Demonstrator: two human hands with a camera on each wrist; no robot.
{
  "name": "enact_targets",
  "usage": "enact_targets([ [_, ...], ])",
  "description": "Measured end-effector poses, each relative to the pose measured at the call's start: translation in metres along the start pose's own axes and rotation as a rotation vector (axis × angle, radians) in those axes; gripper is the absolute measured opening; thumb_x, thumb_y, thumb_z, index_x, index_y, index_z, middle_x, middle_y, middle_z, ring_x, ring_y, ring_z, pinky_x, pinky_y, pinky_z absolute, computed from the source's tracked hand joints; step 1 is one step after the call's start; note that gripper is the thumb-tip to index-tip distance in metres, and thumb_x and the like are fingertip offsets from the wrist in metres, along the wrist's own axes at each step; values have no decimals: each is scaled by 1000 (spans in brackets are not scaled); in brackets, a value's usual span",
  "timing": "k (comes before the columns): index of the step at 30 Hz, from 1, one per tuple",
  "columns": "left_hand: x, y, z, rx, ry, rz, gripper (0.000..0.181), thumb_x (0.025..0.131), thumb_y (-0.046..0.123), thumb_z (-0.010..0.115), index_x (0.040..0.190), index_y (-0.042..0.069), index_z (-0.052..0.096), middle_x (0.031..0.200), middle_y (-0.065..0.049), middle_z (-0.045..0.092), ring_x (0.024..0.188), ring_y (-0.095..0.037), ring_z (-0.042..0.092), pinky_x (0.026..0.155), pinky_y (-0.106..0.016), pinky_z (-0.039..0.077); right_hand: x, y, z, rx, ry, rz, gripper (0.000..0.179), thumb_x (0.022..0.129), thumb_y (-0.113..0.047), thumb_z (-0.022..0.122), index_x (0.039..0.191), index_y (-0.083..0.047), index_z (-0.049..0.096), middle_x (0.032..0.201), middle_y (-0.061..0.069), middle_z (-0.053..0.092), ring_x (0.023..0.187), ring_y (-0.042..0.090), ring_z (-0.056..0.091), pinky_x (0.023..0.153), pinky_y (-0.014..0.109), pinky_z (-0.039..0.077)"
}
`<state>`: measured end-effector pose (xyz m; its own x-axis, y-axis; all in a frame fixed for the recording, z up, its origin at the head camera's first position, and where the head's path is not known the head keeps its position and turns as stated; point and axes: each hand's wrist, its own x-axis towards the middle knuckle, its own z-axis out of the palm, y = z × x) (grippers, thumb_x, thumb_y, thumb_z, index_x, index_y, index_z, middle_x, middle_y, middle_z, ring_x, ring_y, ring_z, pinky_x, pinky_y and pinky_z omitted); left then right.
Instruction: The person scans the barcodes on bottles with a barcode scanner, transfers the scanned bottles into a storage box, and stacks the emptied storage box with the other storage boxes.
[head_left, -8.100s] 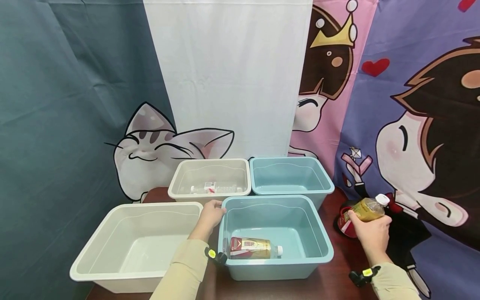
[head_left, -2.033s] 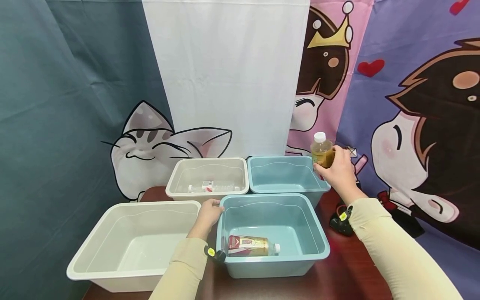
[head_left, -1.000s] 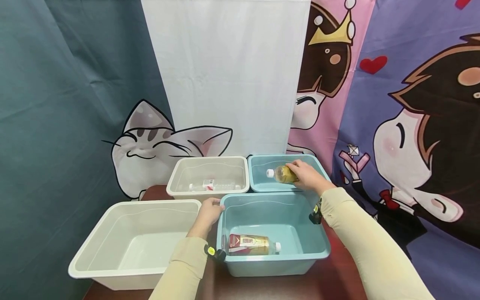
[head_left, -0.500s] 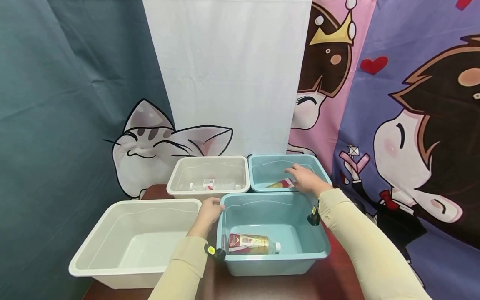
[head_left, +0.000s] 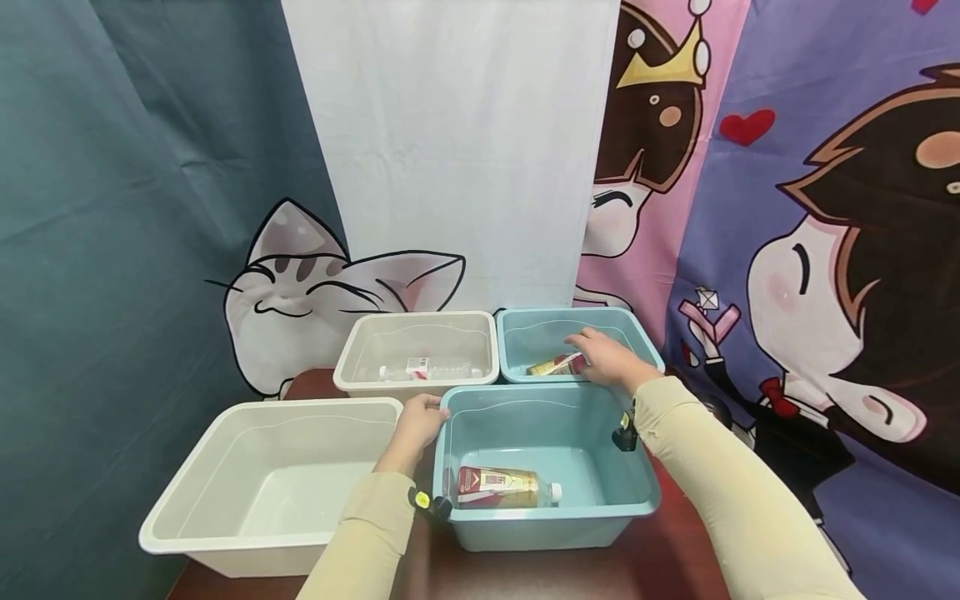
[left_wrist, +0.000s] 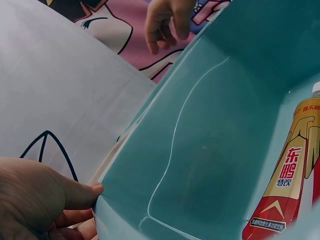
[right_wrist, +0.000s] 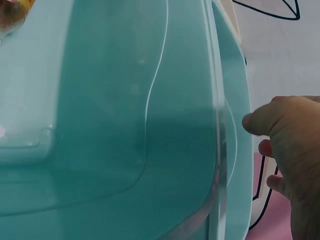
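My left hand [head_left: 417, 427] grips the left back corner of the front blue bin [head_left: 551, 521]; the left wrist view shows the thumb [left_wrist: 82, 194] on the rim and fingers outside the wall. My right hand [head_left: 607, 357] hangs over the back blue bin [head_left: 645, 337], its fingers loosely bent with nothing between them. Below it a red and yellow labelled drink bottle [head_left: 557, 365] lies on the back bin's floor, partly hidden by the hand. In the front blue bin a similar bottle [head_left: 498, 487] with a white cap lies on its side.
At the back left stands a cream bin [head_left: 342, 367], holding a clear plastic bottle [head_left: 442, 371] on its side. A larger white bin [head_left: 187, 500] stands at the front left. The brown table [head_left: 540, 575] carries all the bins; a cartoon-printed cloth [head_left: 465, 150] hangs behind.
The right hand took the yellow drink bottle from the right side of the table to the back blue bin and let it go there. The left hand has stayed on the front bin.
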<state>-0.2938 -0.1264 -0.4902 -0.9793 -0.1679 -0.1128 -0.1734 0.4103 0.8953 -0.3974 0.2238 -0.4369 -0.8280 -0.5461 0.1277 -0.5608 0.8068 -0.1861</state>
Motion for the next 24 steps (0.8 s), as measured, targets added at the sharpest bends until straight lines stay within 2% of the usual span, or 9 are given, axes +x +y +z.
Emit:
enact_targets([
  [8,-1,0,-1,-7,2,-1,38,94,8,64,128,-9,59,117,-25,67,109,-40,65,94,-52,55,8,-20,-3,42,9,-69,52,90,-9,71,139,-4,54,132,18,56,114,32,61,97,50,51],
  [11,0,1,-1,-1,-1,-1,38,95,8,63,128,-9,59,117,-25,67,109,-41,65,94,-52,55,11,-29,0,53,1,-97,51,91,-14,71,139,-6,54,132,15,56,107,30,63,91,47,54],
  [14,0,2,-2,4,7,-4,37,94,8,63,128,-8,60,117,-25,67,110,-41,65,94,-52,55,14,-40,4,57,-5,-145,51,92,-19,71,139,-7,54,133,13,57,108,28,63,93,45,54],
  [18,-2,2,-2,1,6,-7,37,95,8,63,128,-8,59,117,-25,67,109,-40,66,93,-51,56,16,-59,7,64,-37,-206,51,92,-23,71,139,-8,55,131,11,59,113,27,63,98,44,53],
  [24,-2,2,-1,-2,-7,0,38,96,8,62,129,-10,58,116,-26,67,108,-40,66,92,-50,57,14,-83,17,59,-115,-264,51,93,-27,72,138,-11,56,118,8,62,96,20,64,85,40,56],
])
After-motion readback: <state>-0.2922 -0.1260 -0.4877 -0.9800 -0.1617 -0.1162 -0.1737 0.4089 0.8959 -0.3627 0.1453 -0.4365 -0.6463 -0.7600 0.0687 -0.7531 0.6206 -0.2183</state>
